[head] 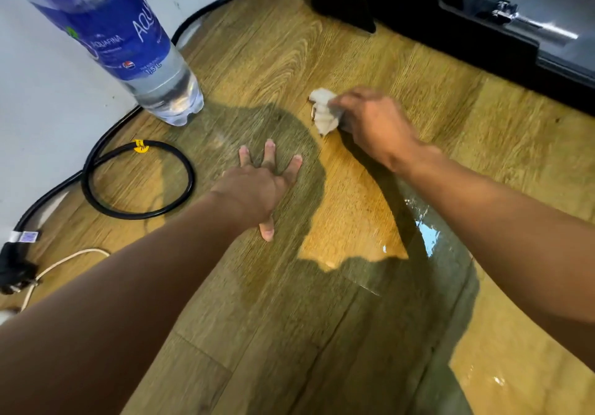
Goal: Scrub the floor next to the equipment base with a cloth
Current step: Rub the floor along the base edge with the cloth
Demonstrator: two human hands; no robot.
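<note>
Now right hand grips cloth, left hand flat on floor.

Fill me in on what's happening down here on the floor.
A person is cleaning the wood-look floor beside the black equipment base. The right hand grips a crumpled white cloth against the floor, while the left hand is spread flat for support. A wet patch glistens under the right forearm. A water bottle stands nearby, next to a looped black cable.
</note>
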